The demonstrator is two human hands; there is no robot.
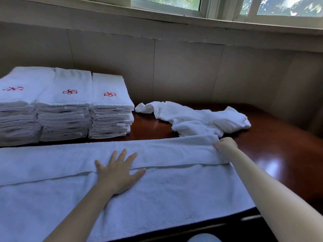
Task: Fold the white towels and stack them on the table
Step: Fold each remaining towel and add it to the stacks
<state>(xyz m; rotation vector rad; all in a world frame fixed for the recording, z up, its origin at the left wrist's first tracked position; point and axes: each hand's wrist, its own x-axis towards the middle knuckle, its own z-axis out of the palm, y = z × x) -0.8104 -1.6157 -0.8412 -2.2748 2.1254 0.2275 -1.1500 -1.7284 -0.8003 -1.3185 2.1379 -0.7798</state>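
Towel (157, 189) long axis left-right; left hand (118, 172) flat, fingers released; right hand (225, 145) fingers grasping folded edge.

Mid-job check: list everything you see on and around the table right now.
spread towel: one, white, along the table's near edge, far long edge folded over
folded towel stacks: three, white with red emblems, far left, side by side
crumpled towel: one heap, white, right of the stacks
table: one, dark reddish-brown, glossy
window: one, pale frame, top edge
left hand: one, flat on the spread towel
right hand: one, grips the fold's right end
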